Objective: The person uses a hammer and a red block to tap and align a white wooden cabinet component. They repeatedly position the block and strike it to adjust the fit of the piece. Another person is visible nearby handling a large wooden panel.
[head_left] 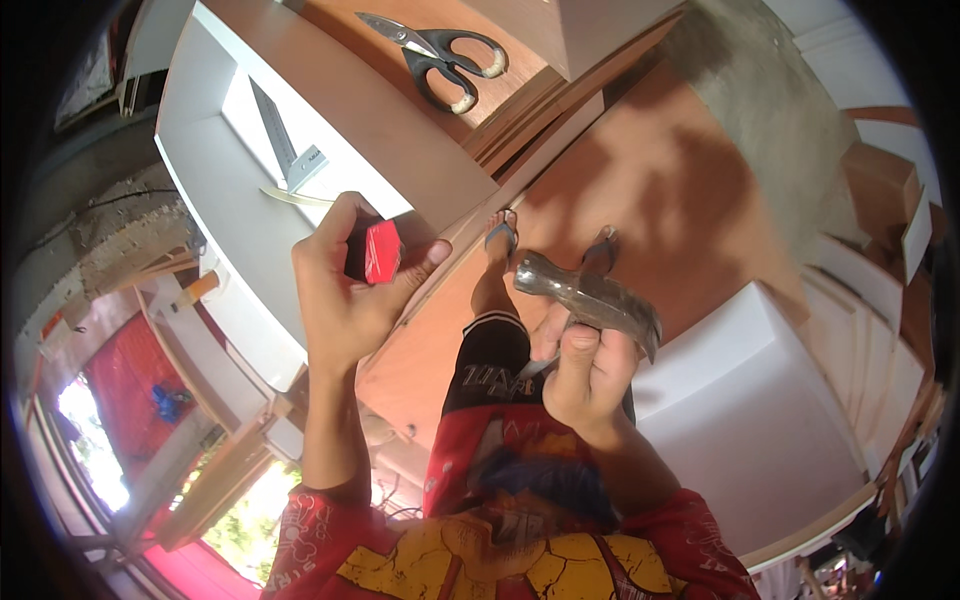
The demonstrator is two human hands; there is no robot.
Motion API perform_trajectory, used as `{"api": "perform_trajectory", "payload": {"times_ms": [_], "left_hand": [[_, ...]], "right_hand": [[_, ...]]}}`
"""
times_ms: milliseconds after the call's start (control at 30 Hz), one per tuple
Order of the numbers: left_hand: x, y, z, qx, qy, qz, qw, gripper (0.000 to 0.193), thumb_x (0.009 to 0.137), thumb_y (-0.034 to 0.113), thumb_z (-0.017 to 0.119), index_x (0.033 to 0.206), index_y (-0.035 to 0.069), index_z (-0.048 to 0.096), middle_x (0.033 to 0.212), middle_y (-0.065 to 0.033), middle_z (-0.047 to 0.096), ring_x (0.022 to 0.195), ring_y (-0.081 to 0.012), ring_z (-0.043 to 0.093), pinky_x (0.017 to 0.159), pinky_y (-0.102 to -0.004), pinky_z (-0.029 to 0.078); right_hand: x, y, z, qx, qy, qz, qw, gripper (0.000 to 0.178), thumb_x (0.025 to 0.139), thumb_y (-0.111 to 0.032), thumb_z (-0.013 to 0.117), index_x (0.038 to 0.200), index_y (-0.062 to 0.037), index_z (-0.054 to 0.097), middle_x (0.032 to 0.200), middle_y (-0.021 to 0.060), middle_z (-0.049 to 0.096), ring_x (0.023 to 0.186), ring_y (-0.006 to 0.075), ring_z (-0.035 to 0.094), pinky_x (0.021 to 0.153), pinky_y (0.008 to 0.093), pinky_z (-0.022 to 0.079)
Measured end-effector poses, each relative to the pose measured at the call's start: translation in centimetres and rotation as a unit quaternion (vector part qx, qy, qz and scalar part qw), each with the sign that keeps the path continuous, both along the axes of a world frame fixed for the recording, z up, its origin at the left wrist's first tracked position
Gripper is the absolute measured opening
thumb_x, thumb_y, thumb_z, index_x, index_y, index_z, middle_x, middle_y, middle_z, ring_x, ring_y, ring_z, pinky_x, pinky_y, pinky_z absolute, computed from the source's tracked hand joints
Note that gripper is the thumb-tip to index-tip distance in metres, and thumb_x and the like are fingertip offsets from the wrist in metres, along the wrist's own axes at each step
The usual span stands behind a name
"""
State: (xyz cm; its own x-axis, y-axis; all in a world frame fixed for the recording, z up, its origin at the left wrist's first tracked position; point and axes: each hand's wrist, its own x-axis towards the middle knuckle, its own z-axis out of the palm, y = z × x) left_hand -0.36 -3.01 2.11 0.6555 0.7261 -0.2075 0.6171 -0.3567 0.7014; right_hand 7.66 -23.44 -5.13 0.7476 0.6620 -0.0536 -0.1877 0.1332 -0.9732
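My left hand (345, 290) is raised and closed around a small red and black box (376, 252), thumb pressed near its lower edge. My right hand (590, 375) grips a hammer (590, 297) just under its grey steel head, which points up and to the left. The two hands are apart, both held over a white cabinet panel (250, 235) and a brown wooden board (650, 180). My feet in flip-flops show below, between the hands.
Black-handled scissors (440, 55) lie on a wooden board at the top. A metal try square (290, 160) rests inside the white cabinet. A white box-shaped panel (750, 400) stands at the right, with stacked boards beyond it.
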Motion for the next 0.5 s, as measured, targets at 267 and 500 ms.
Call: {"api": "perform_trajectory", "payload": {"times_ms": [267,500], "left_hand": [[-1.1,1.4,-1.7,-0.271,-0.137,0.092,0.948,0.026,0.096,0.016,0.083,0.099,0.007,0.058,0.088,0.0052,0.054,0.076,-0.0038,0.046,0.068,-0.0208,0.037],[-0.3,1.4,-1.0,-0.377,-0.169,0.100,0.905,0.019,0.098,0.007,0.077,0.108,0.005,0.060,0.093,0.0027,0.057,0.084,-0.0048,0.050,0.074,-0.0225,0.040]], "right_hand": [[-7.7,6.1,3.4,0.033,0.227,-0.196,0.953,0.035,0.117,-0.031,0.042,0.125,0.0019,0.050,0.080,-0.0005,0.045,0.062,0.0050,0.039,0.051,0.0218,0.034],[-9.7,10.0,5.1,-0.006,0.303,-0.275,0.913,0.032,0.116,-0.031,0.043,0.123,-0.0009,0.051,0.078,-0.0026,0.044,0.061,0.0038,0.037,0.052,0.0206,0.034]]}}
